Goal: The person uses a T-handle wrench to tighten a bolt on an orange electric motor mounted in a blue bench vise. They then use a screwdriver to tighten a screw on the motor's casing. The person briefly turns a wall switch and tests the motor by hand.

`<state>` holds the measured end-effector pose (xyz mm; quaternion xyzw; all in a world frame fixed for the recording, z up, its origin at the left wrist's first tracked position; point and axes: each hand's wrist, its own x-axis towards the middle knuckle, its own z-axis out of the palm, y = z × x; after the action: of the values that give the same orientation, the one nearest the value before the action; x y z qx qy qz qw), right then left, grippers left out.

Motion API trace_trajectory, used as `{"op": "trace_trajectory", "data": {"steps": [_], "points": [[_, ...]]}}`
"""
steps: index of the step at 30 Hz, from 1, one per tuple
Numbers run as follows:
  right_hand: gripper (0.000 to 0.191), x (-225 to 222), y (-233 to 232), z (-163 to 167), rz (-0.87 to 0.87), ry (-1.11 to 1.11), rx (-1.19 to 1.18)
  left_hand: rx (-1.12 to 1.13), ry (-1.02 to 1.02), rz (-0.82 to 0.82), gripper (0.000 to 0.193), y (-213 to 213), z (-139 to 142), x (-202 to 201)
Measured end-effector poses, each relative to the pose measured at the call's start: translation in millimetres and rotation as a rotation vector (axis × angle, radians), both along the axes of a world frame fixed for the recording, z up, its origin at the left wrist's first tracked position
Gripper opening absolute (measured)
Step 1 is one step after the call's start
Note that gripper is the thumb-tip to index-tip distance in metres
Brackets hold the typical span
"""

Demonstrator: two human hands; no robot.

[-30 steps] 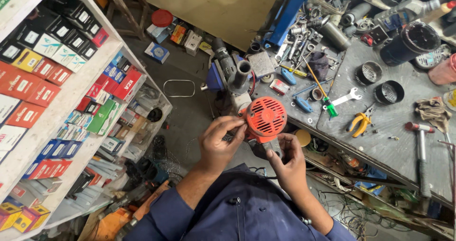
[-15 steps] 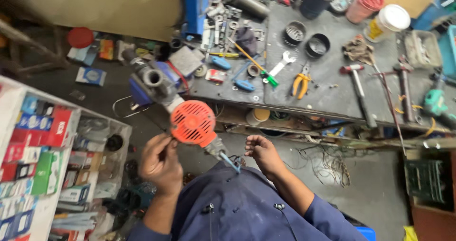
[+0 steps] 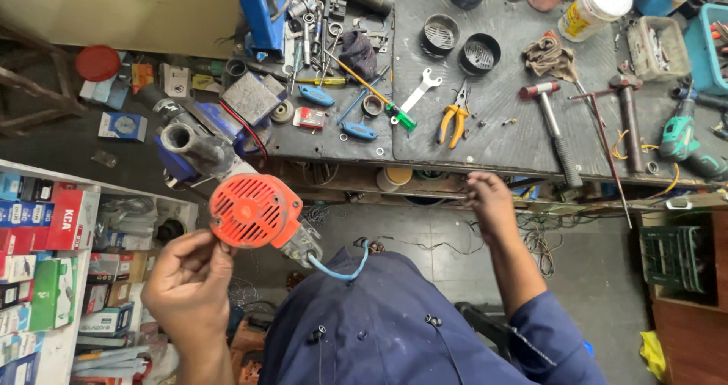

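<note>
The orange round-capped power tool with a grey metal body [image 3: 246, 209] sits left of centre in the frame, held up in front of the person's dark blue shirt. Its vented orange end cap faces the camera, and a thin light blue wire [image 3: 340, 267] curls out from its lower right end, just above the shirt. The left hand [image 3: 188, 286], at the lower left of the frame, holds the tool from below: its grip is closed, fingertips pinching the lower edge of the orange cap. The right hand [image 3: 491, 203] is well apart from the tool, right of centre, reaching up to the front edge of the dark, worn counter [image 3: 500, 127]; its fingers are curled against that edge, and whether they pinch anything there cannot be told.

The counter fills the upper half of the frame. On it lie yellow-handled pliers [image 3: 453, 116], a flat silver spanner [image 3: 419, 95], a green-handled screwdriver [image 3: 379, 97], and two black round vented caps [image 3: 460, 44] side by side near the top. Further right lie a hammer with a black grip [image 3: 553, 127] and a teal cordless drill [image 3: 682, 138]. At the left edge of the frame stands a white shelf unit [image 3: 45, 355] packed with red, green and blue boxes. A red round lid [image 3: 97, 62] lies on the floor at the upper left.
</note>
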<state>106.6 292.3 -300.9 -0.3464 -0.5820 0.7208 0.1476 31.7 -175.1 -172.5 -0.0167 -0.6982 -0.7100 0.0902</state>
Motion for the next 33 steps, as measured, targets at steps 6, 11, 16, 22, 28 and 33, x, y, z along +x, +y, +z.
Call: {"op": "trace_trajectory", "data": {"steps": [6,11,16,22,28,33], "points": [[0.025,-22,57,18,0.031,-0.085,0.396,-0.013,0.01,0.093,0.019,22,20,5],[0.029,-40,87,11,0.162,-0.09,0.377,-0.698,0.399,0.393,0.013,49,14,14],[0.029,-52,99,7,0.356,-0.077,0.294,-0.535,0.398,0.444,0.009,65,-4,16],[0.031,-61,92,26,0.352,0.014,0.171,-0.33,0.369,0.428,0.02,84,-17,26],[0.029,-55,70,35,0.501,0.067,0.09,-0.376,0.326,0.425,0.023,93,-9,31],[0.024,-60,34,29,0.719,0.097,-0.048,-0.412,0.331,0.411,0.018,84,-7,30]]}}
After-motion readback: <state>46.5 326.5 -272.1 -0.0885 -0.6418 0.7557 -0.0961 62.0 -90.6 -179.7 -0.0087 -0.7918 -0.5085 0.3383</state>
